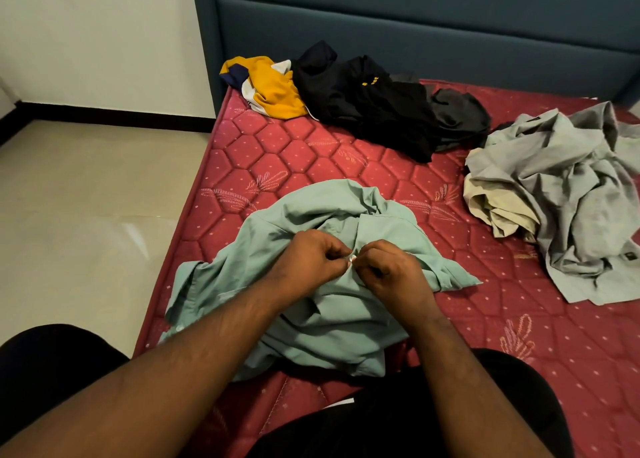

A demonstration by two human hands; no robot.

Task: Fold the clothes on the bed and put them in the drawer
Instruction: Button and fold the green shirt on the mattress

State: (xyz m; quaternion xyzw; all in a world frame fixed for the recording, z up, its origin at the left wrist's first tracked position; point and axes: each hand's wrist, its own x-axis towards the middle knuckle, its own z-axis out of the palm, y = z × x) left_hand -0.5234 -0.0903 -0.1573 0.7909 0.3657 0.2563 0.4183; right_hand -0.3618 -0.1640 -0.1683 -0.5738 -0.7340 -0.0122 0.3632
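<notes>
A crumpled mint-green shirt [346, 322] lies on the near part of the red quilted mattress [294, 152]. My left hand [308, 256] and my right hand [388, 270] meet over the shirt's front, each pinching the fabric at a small white button between the fingertips. Both forearms reach in from the bottom of the view and cover part of the shirt. No drawer is in view.
A yellow, white and navy garment [270, 87] and a heap of black clothes [374, 104] lie near the teal headboard [415, 24]. A grey shirt pile [568, 194] over a beige garment [498, 208] is at the right. Pale tiled floor [86, 198] lies left of the bed.
</notes>
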